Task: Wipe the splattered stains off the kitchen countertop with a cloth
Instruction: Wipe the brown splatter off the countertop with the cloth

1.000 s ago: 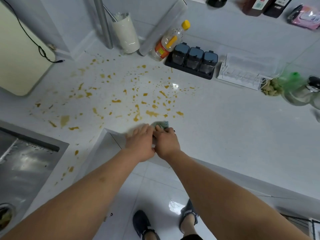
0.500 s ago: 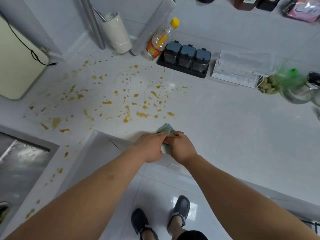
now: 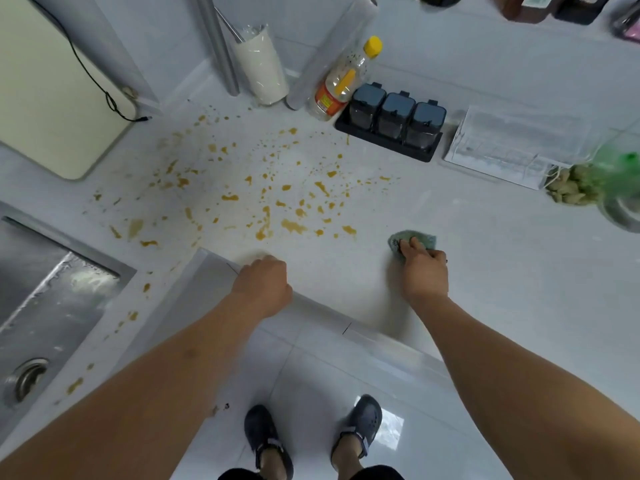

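While two hands (image 3: 424,271) apart: one cloth (image 3: 414,240), three jars (image 3: 394,114)

Open bench (image 3: 485,271) lay to the right of the stains (image 3: 270,206), bare between the front edge and the rear row of objects. That row stood along the wall: a white tumbler (image 3: 261,64), a yellow-capped bottle (image 3: 343,81), a black tray of three jars (image 3: 394,123) and a clear rack (image 3: 512,147). A cream board (image 3: 52,98) bounded the left side and the sink (image 3: 45,289) the near left. Stains lay flat and blocked nothing.
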Available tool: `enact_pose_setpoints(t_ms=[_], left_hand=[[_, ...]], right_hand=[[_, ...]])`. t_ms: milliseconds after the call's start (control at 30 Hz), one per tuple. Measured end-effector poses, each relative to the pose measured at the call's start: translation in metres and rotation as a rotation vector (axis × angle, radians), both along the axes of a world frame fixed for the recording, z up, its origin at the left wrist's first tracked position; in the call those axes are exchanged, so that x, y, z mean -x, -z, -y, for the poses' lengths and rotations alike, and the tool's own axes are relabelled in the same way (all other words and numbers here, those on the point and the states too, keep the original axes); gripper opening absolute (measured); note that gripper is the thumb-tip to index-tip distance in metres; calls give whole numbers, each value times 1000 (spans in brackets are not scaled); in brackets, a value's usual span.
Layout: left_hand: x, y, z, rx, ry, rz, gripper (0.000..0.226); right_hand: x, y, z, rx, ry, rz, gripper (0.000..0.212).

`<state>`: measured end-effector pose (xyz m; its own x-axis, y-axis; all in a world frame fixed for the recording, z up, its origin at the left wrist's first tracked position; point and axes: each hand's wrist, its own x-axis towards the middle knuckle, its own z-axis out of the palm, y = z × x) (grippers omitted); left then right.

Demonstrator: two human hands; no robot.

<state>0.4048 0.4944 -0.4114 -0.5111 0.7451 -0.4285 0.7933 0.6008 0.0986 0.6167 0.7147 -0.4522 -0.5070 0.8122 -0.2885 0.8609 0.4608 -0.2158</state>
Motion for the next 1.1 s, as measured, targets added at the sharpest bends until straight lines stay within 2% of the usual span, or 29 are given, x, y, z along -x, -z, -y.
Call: enact_pose_setpoints(t_ms=[133, 267, 467, 600, 733, 933, 1100], left_hand=[[19, 3, 18, 2, -80, -35, 17], [43, 12, 37, -25, -104, -16, 25], [85, 18, 75, -79, -91, 51, 33], [110, 13, 92, -62, -48, 110, 50], [125, 13, 106, -63, -4, 134, 41], [133, 14, 117, -36, -19, 197, 67], [131, 15, 101, -87, 57, 145, 38]], right_hand=[[23, 1, 35, -25, 70, 37, 64], [55, 3, 85, -19, 24, -13, 60], [124, 2, 154, -20, -96, 30, 66], [173, 0, 186, 23, -125, 21, 70], [215, 0, 206, 21, -164, 0, 68], [261, 4, 227, 26, -287, -43, 67], [225, 9, 209, -26, -363, -60, 64]])
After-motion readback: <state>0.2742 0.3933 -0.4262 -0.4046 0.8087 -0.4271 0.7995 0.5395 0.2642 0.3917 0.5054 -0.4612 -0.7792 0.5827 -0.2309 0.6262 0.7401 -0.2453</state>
